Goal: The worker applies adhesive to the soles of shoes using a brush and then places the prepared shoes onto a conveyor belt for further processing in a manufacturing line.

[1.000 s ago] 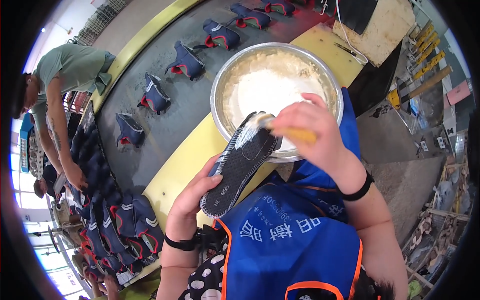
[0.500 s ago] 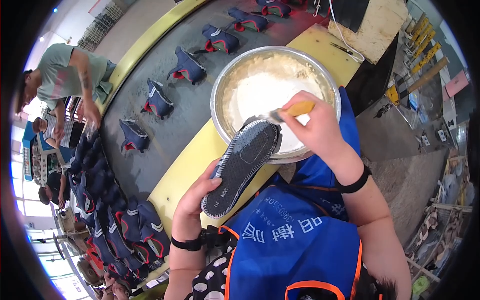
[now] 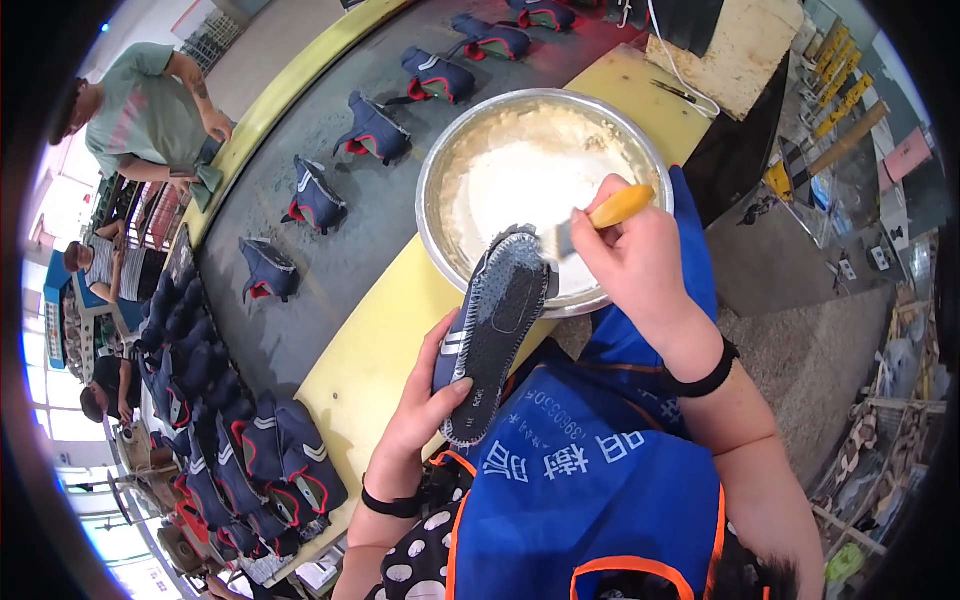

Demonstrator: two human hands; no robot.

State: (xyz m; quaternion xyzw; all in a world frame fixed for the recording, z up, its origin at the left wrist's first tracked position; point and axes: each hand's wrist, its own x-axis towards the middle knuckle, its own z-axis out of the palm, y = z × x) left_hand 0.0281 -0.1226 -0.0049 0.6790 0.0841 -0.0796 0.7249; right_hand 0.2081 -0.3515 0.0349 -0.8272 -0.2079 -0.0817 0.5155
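Note:
My left hand (image 3: 425, 402) is closed round the heel end of a dark blue shoe upper (image 3: 492, 335), its black stitched bottom turned up toward me. A whitish wet film shows near the toe end. In my right hand (image 3: 637, 265) is a brush (image 3: 612, 212) with a yellow handle, held in a pinch; its bristles are beside the toe edge and partly blurred. Beneath the brush and the toe sits a large metal basin (image 3: 432, 185) of white, creamy liquid (image 3: 500, 190).
A grey conveyor belt (image 3: 330, 270) carries several navy shoe uppers (image 3: 378, 130), spaced apart. More uppers (image 3: 285, 455) lie heaped at the left. A yellow ledge (image 3: 350, 345) runs along the belt. Across it stands a co-worker (image 3: 150, 105); others are farther off. Tools hang on a rack at right.
The shoe upper has turned more upright, with its side now showing. The brush has tilted, handle up, and shifted slightly right. The co-worker has straightened up and moved toward the belt.

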